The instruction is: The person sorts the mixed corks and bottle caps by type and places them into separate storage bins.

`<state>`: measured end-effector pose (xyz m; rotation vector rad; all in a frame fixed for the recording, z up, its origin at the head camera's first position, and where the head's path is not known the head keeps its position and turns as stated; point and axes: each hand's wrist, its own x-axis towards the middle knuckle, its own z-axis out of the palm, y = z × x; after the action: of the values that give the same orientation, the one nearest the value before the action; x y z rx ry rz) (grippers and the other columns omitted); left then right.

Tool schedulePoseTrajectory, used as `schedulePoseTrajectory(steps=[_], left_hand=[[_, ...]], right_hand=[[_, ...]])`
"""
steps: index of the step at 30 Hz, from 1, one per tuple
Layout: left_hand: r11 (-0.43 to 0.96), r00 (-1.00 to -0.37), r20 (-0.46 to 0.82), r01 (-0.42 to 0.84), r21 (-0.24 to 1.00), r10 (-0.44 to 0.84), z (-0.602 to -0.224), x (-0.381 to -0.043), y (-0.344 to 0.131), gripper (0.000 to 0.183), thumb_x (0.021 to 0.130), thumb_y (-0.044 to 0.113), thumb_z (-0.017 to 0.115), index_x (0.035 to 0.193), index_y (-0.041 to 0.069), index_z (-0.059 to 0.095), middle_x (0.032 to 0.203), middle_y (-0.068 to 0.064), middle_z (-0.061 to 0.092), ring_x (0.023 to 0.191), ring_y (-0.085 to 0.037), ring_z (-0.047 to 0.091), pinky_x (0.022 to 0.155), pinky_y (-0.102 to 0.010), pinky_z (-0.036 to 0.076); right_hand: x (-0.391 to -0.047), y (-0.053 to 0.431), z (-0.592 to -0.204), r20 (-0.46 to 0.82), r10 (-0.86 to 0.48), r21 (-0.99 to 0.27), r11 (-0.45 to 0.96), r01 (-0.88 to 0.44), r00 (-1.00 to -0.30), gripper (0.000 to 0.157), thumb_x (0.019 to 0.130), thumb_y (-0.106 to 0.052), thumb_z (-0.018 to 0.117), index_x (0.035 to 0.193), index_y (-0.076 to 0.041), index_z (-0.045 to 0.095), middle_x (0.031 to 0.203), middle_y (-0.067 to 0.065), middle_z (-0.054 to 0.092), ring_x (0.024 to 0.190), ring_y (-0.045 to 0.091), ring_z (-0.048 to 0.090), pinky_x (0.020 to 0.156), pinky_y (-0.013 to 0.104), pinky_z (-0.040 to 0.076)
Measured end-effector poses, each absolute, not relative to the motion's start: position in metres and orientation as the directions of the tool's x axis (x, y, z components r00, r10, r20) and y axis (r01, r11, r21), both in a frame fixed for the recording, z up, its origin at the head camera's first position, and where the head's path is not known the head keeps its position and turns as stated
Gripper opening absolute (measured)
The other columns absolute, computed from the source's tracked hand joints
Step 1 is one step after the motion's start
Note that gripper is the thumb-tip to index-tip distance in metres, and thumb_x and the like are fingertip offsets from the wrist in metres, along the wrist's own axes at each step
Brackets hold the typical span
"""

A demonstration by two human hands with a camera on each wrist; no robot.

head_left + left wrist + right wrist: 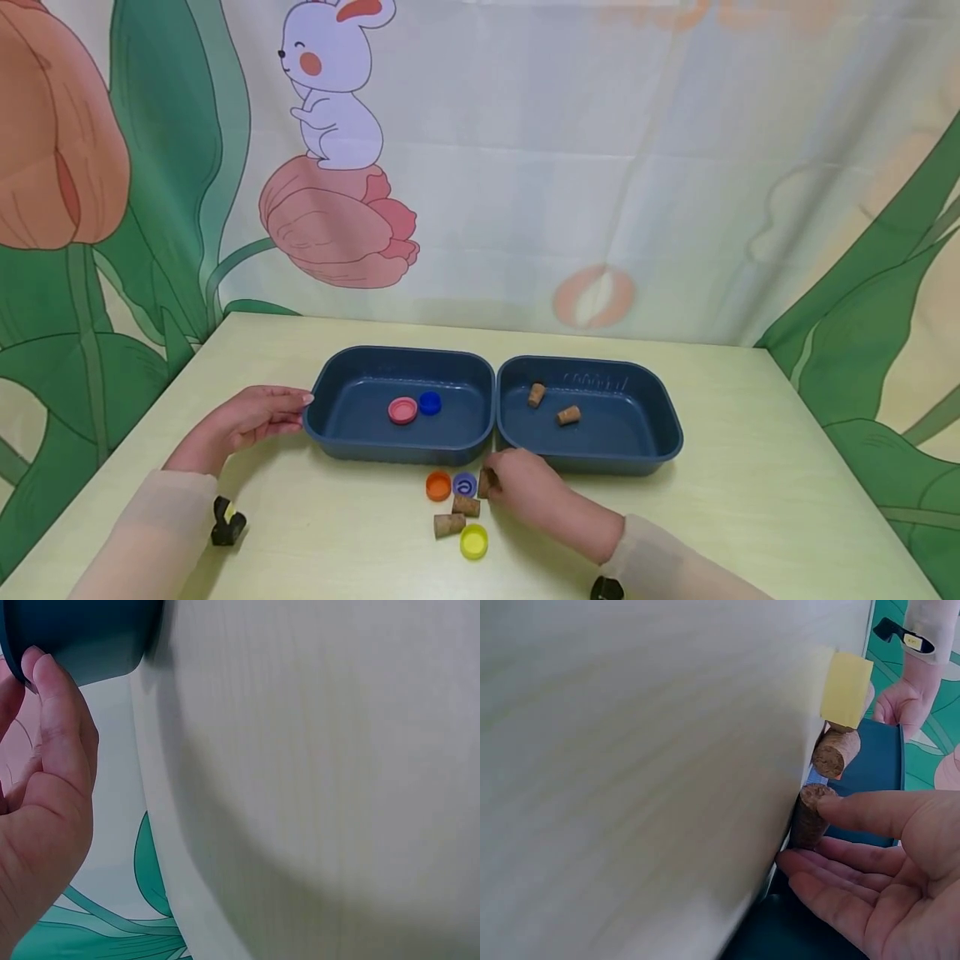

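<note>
My right hand (522, 479) pinches a cork stopper (483, 484) between thumb and fingertips at the frame's lower centre; it should feel light, firm and grippy, best taken round its sides. My left hand (262, 412) holds a blue tray (397, 454) by its rim, left of centre.

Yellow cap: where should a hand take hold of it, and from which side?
Probably pinch the yellow cap by opposite points of its round side wall, reaching from above and the near right: it lies flat, with one cork close on its left and another cork beyond it.
</note>
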<state>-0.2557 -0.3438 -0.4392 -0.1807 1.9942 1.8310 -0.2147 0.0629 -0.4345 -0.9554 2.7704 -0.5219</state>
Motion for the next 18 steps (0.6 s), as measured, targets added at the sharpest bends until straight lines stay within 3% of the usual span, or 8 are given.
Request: schedulePoseTrajectory(steps=[5,10,18], left_hand=[[0.128,-0.903,-0.385,-0.366,0.922,0.191,-0.439,-0.256,-0.345,0.014,0.105,0.018,0.059,0.100,0.017,0.073,0.081,0.007,0.074,0.074,-0.004,0.071,0.076,-0.019,0.063],[0.128,-0.904,-0.385,-0.366,0.922,0.185,-0.436,-0.256,-0.345,0.013,0.104,0.019,0.060,0.101,0.017,0.073,0.082,0.007,0.075,0.075,-0.005,0.072,0.077,-0.019,0.063],[0.120,-0.904,-0.383,-0.366,0.923,0.191,-0.437,-0.254,-0.344,0.013,0.104,0.018,0.060,0.100,0.017,0.072,0.082,0.007,0.075,0.074,-0.004,0.071,0.076,-0.019,0.063]], right_hand=[[-0.213,0.068,-0.432,-0.002,-0.647,-0.412,0.695,-0.589,-0.763,0.005,0.086,-0.001,0.074,0.089,-0.004,0.072,0.080,0.004,0.071,0.070,0.010,0.056,0.064,0.022,0.046],[-0.213,0.079,-0.431,0.028,-0.652,-0.484,0.654,-0.581,-0.758,0.016,0.084,0.002,0.072,0.100,0.002,0.075,0.095,0.012,0.078,0.085,0.023,0.072,0.074,0.026,0.059],[-0.209,0.098,-0.428,-0.052,-0.635,-0.606,0.634,-0.481,-0.771,0.021,0.085,0.001,0.073,0.105,0.003,0.074,0.102,0.014,0.078,0.089,0.025,0.074,0.075,0.023,0.059]])
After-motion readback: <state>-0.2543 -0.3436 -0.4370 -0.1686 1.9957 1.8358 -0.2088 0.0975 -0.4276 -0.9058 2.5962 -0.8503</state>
